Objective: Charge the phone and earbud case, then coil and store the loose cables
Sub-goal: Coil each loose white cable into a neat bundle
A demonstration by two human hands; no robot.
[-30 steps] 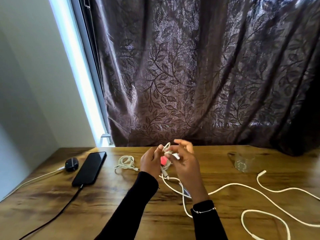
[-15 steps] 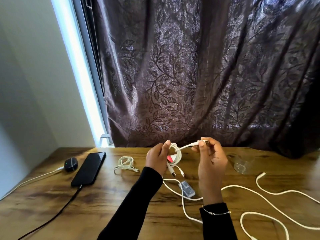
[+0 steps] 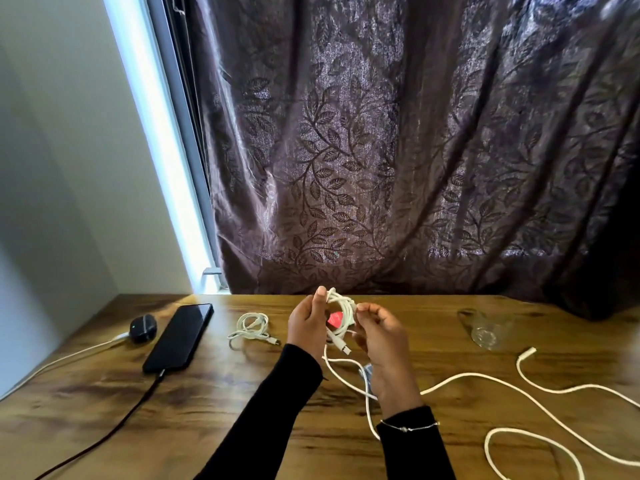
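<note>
Above the wooden table (image 3: 214, 403), my left hand (image 3: 306, 325) pinches a small coil of white cable (image 3: 343, 308). My right hand (image 3: 381, 336) grips the same coil at its right side, and a plug end hangs below. A black phone (image 3: 180, 336) lies at the left with a black cable (image 3: 114, 427) plugged into it. Beside it sits a dark earbud case (image 3: 142, 328) with a white cable (image 3: 69, 358) attached. A finished white coil (image 3: 251, 328) lies on the table. A long loose white cable (image 3: 512, 389) snakes across the right.
A clear glass (image 3: 488, 329) stands at the back right. A red object (image 3: 335, 319) shows behind the held coil, and a small clear item (image 3: 367, 372) lies under my right wrist. A dark leaf-patterned curtain (image 3: 398, 150) hangs behind the table.
My right hand, which held the cable end out to the right half a second ago, has come back in to the coil. The left hand has kept its hold.
</note>
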